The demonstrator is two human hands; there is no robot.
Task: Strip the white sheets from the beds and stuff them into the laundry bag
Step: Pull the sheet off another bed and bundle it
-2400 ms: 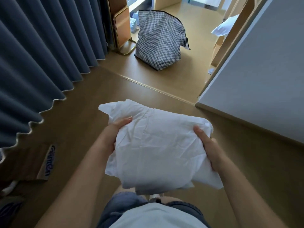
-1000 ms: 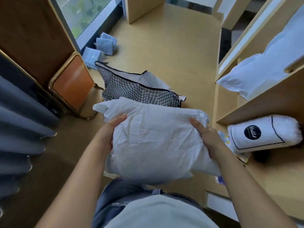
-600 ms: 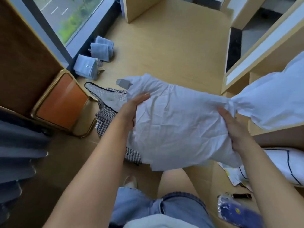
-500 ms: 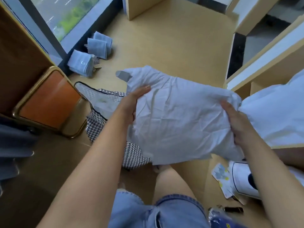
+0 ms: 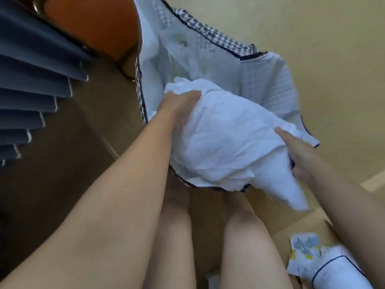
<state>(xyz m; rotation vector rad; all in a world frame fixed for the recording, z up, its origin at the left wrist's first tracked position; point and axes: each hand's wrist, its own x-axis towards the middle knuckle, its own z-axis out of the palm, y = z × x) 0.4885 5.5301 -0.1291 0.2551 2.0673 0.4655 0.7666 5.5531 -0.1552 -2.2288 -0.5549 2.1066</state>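
Note:
A bundled white sheet (image 5: 225, 142) sits in the open mouth of the houndstooth laundry bag (image 5: 268, 80), whose pale lining shows behind it. My left hand (image 5: 177, 105) grips the bundle's left side from above. My right hand (image 5: 295, 149) holds its right side, thumb on top and fingers curled under the cloth. One loose corner of the sheet hangs over the bag's near rim, toward my right knee.
An orange-brown chair (image 5: 93, 21) stands just left of the bag, with dark blue curtains (image 5: 31, 80) further left. My bare legs (image 5: 208, 236) stand right behind the bag. A white rolled package (image 5: 337, 272) and printed papers (image 5: 304, 247) lie at lower right on the wooden floor.
I have bent down over the bag and lowered the sheet bundle from chest height into its open mouth. Both hands still hold the bundle.

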